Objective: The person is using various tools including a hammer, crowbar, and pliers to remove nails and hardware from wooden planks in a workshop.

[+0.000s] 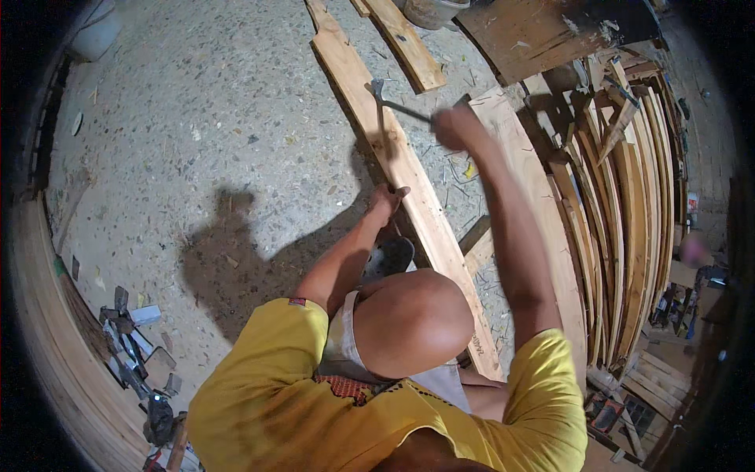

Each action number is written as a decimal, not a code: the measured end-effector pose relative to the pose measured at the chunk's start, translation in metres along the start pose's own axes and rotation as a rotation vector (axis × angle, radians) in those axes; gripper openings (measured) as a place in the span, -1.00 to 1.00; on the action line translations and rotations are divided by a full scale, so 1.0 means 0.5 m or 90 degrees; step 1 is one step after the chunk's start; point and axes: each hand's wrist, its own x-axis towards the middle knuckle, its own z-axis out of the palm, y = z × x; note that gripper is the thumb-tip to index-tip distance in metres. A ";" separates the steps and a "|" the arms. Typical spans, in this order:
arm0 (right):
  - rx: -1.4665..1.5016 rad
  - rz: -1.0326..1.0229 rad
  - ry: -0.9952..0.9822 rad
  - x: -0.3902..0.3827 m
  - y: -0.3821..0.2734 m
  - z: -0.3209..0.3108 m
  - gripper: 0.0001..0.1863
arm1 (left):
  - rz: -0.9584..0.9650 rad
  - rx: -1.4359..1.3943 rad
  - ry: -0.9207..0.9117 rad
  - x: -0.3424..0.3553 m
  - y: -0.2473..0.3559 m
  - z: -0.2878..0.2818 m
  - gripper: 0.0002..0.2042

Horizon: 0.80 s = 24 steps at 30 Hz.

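Observation:
A long pale wooden plank (431, 216) runs diagonally from the top of the view down beside my bent knee. My left hand (384, 204) is closed on its left edge, with the thumb lying over the top face and the other fingers partly hidden. In my right fist (456, 128) is the handle of a hammer (378, 89), held up to the right of the plank. The dark metal hammer head appears over the plank, and a shadow falls on the wood below it. Any nail under my left hand is too small to make out.
Another board (407, 47) lies at the far side. A wide board (535, 200) and many stacked curved strips (629, 236) stand to the right. Scrap and tools (134, 346) lie at the left, near long timbers (59, 338). A bucket (96, 33) is at the far left.

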 end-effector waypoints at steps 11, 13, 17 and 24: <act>1.362 0.204 0.317 -0.257 -0.351 0.477 -0.53 | -0.112 -0.126 -0.103 -0.015 0.028 -0.050 -0.53; 1.794 0.161 0.213 -0.350 -0.380 0.444 -0.52 | -0.075 -0.173 -0.125 0.005 0.034 -0.086 -0.34; 1.820 0.357 0.357 -0.520 -0.424 0.468 -0.49 | -0.123 -0.243 -0.018 0.026 0.111 -0.076 -0.23; 1.506 0.394 0.473 -0.734 -0.401 0.577 -0.39 | -0.128 -0.257 0.017 -0.152 0.085 0.162 -0.24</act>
